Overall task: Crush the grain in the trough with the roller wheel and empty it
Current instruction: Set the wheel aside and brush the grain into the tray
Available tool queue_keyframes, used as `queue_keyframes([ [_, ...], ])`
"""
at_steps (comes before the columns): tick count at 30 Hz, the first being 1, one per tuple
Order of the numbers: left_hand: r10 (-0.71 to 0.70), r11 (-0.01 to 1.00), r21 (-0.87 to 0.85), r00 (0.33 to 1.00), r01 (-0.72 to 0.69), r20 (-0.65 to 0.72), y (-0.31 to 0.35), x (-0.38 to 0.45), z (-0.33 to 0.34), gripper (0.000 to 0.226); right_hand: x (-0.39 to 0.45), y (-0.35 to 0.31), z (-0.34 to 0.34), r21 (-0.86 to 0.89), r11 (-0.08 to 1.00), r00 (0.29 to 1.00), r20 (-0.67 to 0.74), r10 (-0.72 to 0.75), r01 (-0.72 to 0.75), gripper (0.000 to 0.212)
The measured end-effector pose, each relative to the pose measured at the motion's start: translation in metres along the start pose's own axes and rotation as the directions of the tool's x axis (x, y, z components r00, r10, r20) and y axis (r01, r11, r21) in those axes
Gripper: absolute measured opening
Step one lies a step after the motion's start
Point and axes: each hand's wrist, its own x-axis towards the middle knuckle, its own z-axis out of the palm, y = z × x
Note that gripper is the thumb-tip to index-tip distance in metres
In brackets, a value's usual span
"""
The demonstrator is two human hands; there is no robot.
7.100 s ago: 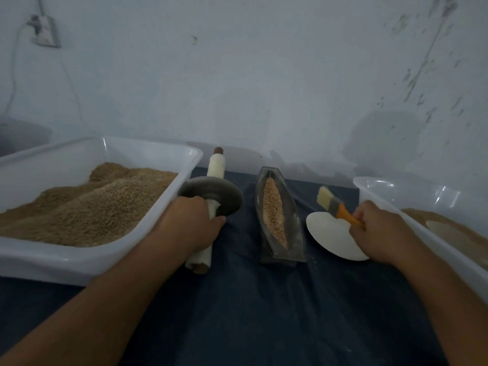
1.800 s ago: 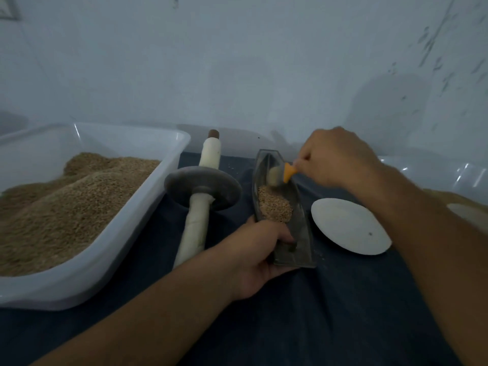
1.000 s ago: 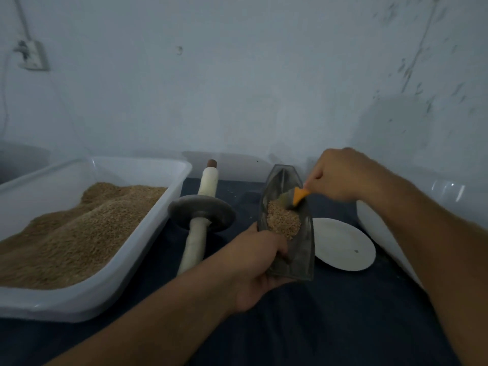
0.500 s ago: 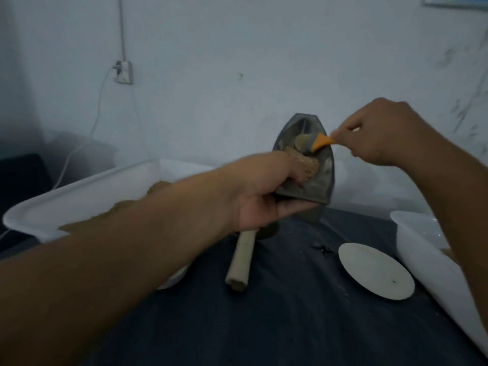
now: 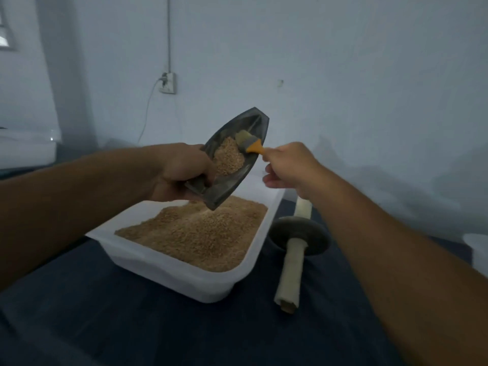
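The left hand (image 5: 182, 171) grips the dark metal trough (image 5: 235, 157) near its lower end, holding it tilted above the white tub (image 5: 184, 273), which is heaped with grain (image 5: 200, 233). A clump of grain still sits inside the trough. The right hand (image 5: 287, 167) pinches the orange-handled brush (image 5: 249, 143), its bristles against that clump. The roller wheel (image 5: 298, 241) lies on the dark-covered table (image 5: 132, 326), just right of the tub.
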Motion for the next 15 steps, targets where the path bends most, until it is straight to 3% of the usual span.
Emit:
queue_keyframes([
  [2, -0.004, 0.999, 0.039, 0.999, 0.005, -0.035, -0.008, 0.004, -0.012, 0.048, 0.01, 0.004, 0.025, 0.128, 0.987, 0.99, 0.113, 0.08, -0.094, 0.03],
  [7, -0.001, 0.986, 0.166, 0.997, 0.014, -0.079, -0.03, 0.014, -0.037, 0.06, 0.03, 0.017, 0.067, 0.149, 0.97, 0.95, 0.274, 0.148, -0.194, 0.02],
  [12, 0.024, 0.962, 0.272, 0.998, -0.007, -0.057, -0.041, 0.024, -0.054, 0.067, 0.042, 0.029, 0.081, 0.209, 0.949, 0.928, 0.337, 0.158, -0.238, 0.022],
  [15, 0.09, 0.904, 0.422, 0.995, -0.065, -0.04, -0.044, 0.029, -0.061, 0.067, 0.049, 0.032, 0.082, 0.193, 0.955, 0.933, 0.326, 0.153, -0.225, 0.022],
])
